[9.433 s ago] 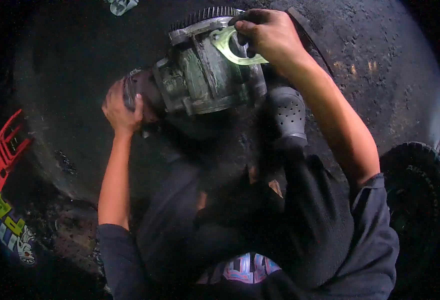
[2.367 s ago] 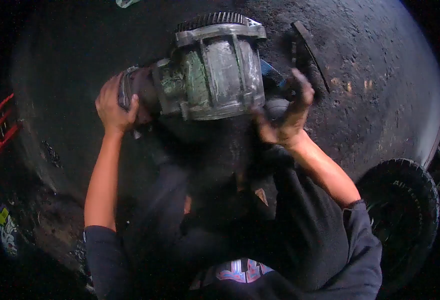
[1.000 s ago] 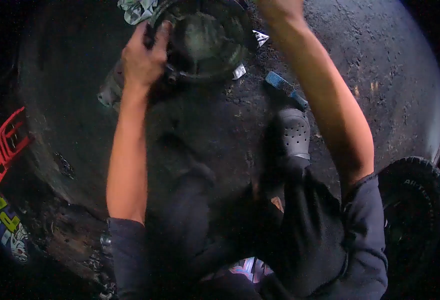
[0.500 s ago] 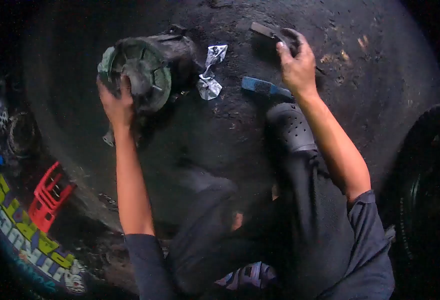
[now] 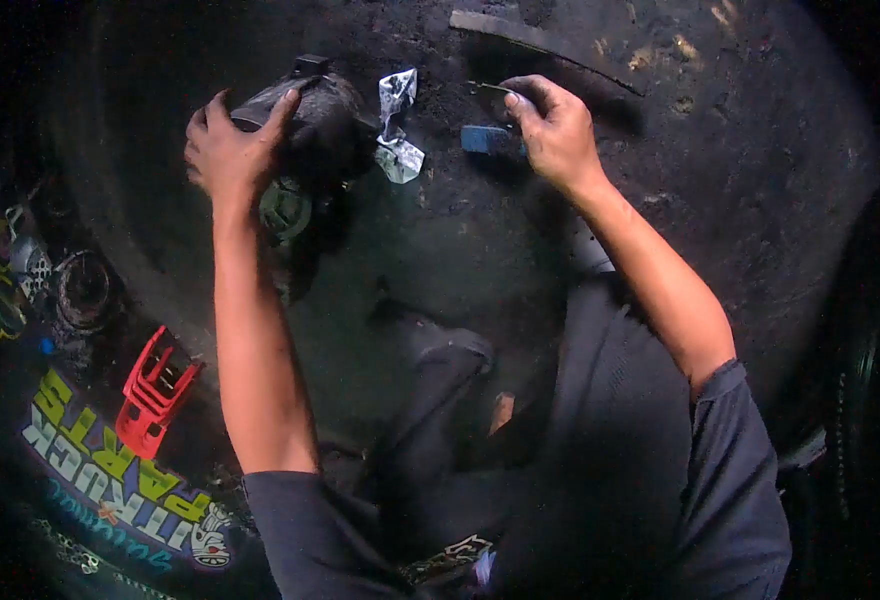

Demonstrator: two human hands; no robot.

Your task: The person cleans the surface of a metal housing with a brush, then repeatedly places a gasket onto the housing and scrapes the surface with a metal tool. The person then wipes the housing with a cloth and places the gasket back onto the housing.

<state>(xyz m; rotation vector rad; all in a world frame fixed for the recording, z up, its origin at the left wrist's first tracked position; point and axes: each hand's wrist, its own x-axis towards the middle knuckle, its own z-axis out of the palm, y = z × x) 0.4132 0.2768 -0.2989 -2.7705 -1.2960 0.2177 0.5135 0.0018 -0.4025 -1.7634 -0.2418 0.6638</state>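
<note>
My left hand (image 5: 228,150) grips a dark, greasy, roughly cylindrical machine part (image 5: 320,112), thumb on top and fingers around its far left side. A greenish round piece (image 5: 286,208) shows just below it; whether the two are joined is hidden in shadow. My right hand (image 5: 560,130) is closed in a pinch on a thin, light-coloured strip (image 5: 493,87) that pokes out left of the fingertips. Just below those fingertips a blue-ended tool (image 5: 486,139) lies on the floor. A crumpled silvery wrapper (image 5: 398,125) lies between my hands.
A long, dark, slightly curved bar (image 5: 545,50) lies beyond my right hand. At lower left are a red plastic stool-like object (image 5: 158,395), a sign with lettering (image 5: 120,480) and a dark ring-shaped part (image 5: 83,290). My legs fill the near middle.
The machine part has turned, so its round ribbed face no longer points at me. My right hand has left the long bar and now pinches the thin strip. The view has shifted.
</note>
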